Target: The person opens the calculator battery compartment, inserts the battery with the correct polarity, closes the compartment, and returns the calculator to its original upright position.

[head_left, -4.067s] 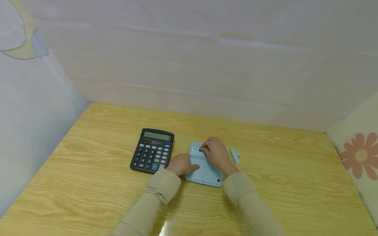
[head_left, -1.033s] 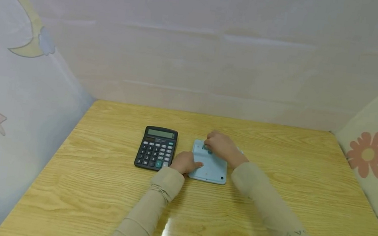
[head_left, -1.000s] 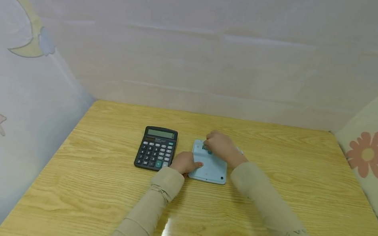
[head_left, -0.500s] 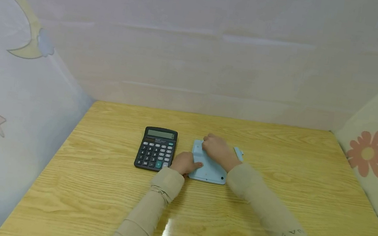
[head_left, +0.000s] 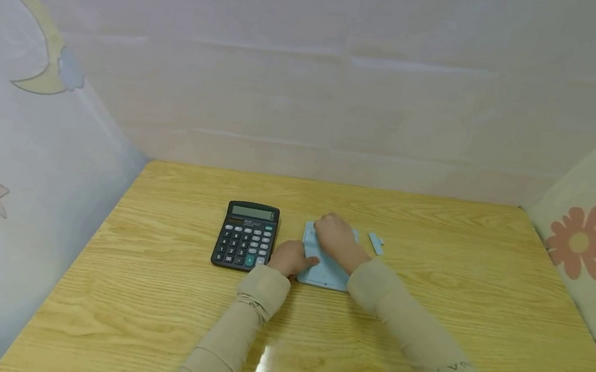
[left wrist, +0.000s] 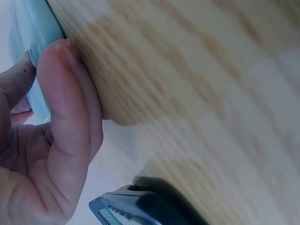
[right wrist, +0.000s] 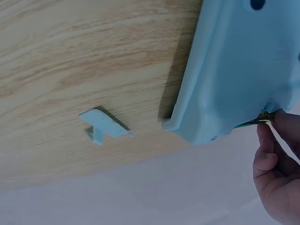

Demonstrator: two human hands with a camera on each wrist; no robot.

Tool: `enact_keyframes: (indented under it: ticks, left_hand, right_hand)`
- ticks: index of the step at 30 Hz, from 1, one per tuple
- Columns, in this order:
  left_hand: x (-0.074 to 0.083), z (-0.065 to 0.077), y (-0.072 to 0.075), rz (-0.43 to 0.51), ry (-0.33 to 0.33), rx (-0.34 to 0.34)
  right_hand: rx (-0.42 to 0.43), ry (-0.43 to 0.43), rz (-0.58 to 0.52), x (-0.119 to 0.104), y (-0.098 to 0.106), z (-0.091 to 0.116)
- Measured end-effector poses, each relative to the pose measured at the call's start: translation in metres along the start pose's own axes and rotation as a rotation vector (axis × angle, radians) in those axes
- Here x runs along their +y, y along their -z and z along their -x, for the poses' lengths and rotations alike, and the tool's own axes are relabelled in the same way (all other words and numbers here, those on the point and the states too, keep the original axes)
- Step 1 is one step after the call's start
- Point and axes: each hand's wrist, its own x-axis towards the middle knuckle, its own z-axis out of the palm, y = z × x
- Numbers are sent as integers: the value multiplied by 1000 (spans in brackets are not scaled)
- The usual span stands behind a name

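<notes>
A light blue calculator [head_left: 323, 272] lies back side up on the table. My left hand [head_left: 290, 257] grips its left edge, thumb on top; in the left wrist view the curled fingers [left wrist: 70, 103] are against its side. My right hand [head_left: 335, 237] is over the calculator's upper part. In the right wrist view its thumb and finger pinch a thin green-and-gold battery [right wrist: 260, 119] at the battery opening, mostly hidden. The small blue battery cover [head_left: 376, 243] lies loose on the table, right of the calculator.
A black calculator [head_left: 245, 236] lies face up just left of my left hand. The wooden table [head_left: 142, 317] extends around both. Printed cloth walls [head_left: 310, 99] stand behind it and at both sides.
Over the last second my right hand has shifted slightly left and toward me above the blue calculator, and the battery cover shows fully again. My left hand has stayed put.
</notes>
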Motion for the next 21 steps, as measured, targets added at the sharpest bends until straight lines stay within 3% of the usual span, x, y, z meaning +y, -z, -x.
enact_keyframes:
  ticks: [8, 14, 15, 21]
  left_hand:
    - [-1, -2, -2, -5, 2, -2]
    - [-1, -2, -2, 12, -7, 0]
    - [-1, -2, -2, 14, -7, 1]
    - [-3, -2, -1, 4, -14, 2]
  right_hand:
    - [-15, -38, -20, 1, -2, -1]
    - [-17, -40, -138, 7, -2, -6]
    - [16, -25, -158, 12, -12, -11]
    - [-28, -40, -242, 15, -11, -10]
